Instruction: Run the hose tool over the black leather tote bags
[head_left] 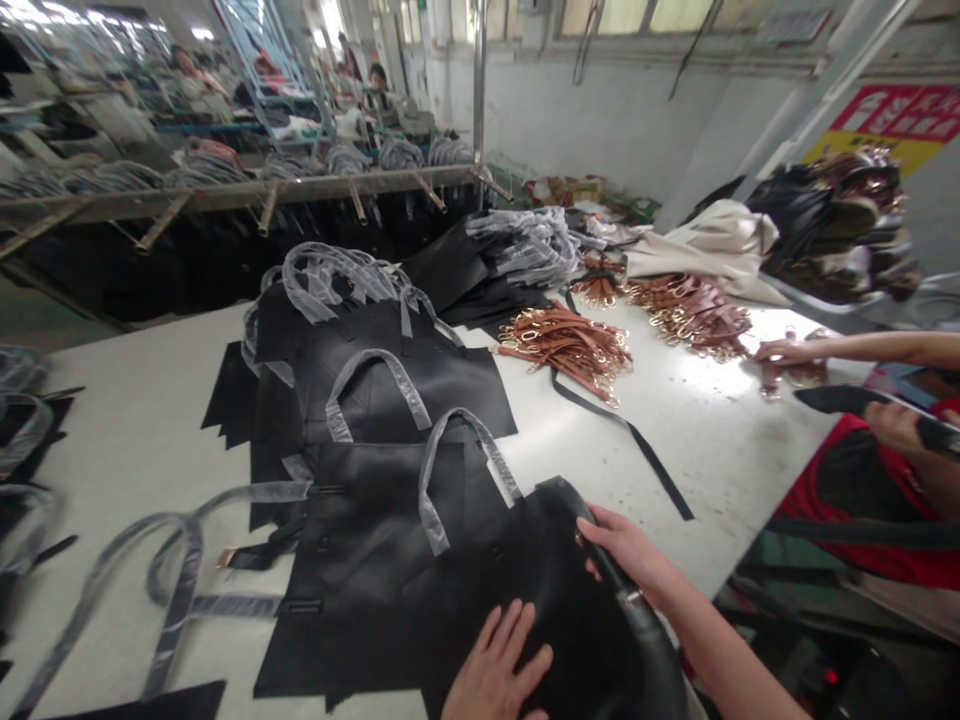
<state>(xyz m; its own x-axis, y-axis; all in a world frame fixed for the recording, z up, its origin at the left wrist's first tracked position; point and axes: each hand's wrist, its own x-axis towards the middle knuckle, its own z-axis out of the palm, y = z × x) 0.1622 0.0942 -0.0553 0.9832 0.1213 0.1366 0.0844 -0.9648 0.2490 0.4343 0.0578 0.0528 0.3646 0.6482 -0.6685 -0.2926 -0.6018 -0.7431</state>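
A large white table [142, 395] takes most of the view, and behind it stands a long metal rack [247, 195] with many wrapped handles along its top. On the table is a spread of black panels [367, 530], overlapping one another, and some carry arched handles [407, 390] in clear plastic. The black piece [562, 590] being handled lies at the near edge, on the right end of this spread, with its right side lifted in a smooth curve. Some cream material [701, 245] lies at the far right, and before it are two heaps of brown straps [566, 340] with gold-coloured clasps. The left hand [495, 675] rests flat upon the black piece — its fingers are spread a little. The right hand [626, 548] pinches the curved edge, thumb on top; the other fingers are partly hidden, so I cannot tell how they all stand. Another person's hand [786, 352] touches straps at the right side. The smallest is a narrow black strip [658, 470] — it lies loose beside the nearer heap.
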